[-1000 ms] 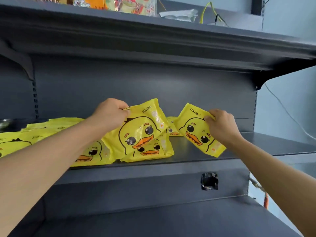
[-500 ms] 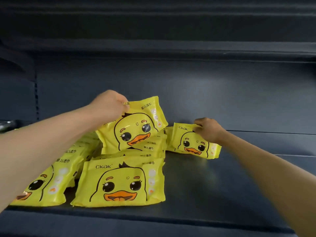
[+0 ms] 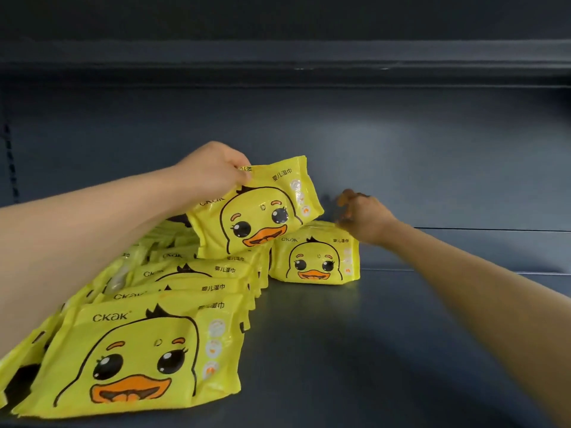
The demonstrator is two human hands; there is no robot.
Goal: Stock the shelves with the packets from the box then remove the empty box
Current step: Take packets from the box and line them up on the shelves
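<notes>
While the left hand (image 3: 213, 173) pinches 1 raised packet (image 3: 256, 208) by its top corner, ready to place, the blurred right hand (image 3: 364, 217), fingers seemingly loose, hovers over a standing packet (image 3: 315, 257) on the shelf (image 3: 401, 335), beside the stocked row (image 3: 173, 291).

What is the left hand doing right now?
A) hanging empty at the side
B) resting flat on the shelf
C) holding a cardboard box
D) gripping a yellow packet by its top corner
D: the left hand pinches the top corner of a raised yellow packet, tilted above the row.
</notes>
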